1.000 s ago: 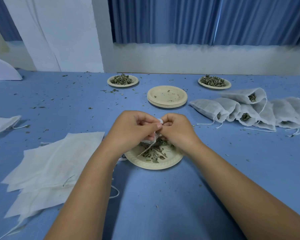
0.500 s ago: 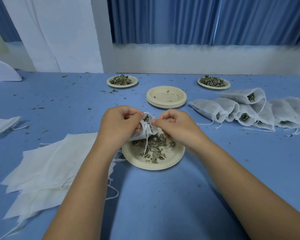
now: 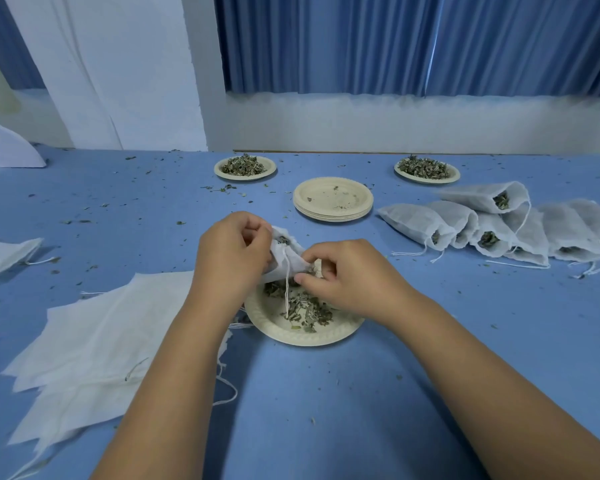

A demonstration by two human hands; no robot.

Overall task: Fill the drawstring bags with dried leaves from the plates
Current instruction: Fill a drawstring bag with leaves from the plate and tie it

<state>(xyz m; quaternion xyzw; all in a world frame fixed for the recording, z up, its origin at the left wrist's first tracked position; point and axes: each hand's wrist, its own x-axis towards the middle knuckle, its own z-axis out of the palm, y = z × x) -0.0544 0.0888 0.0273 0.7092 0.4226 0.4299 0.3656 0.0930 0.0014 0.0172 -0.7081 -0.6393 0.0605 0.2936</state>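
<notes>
My left hand grips a white drawstring bag by its far rim, just above a paper plate. The bag's mouth faces right and its string dangles onto the dried leaves on that plate. My right hand is down at the plate beside the bag's mouth, fingers curled and pinching the bag's lower rim. A few leaves show inside the bag's mouth.
A pile of flat empty bags lies at the left, one more bag farther left. Several filled bags lie in a row at the right. A stack of empty plates and two leaf plates stand behind.
My hands, pressed together over the plate a second ago, have parted and pulled the bag's mouth open. My right hand has dropped to the plate; my left hand has lifted the bag.
</notes>
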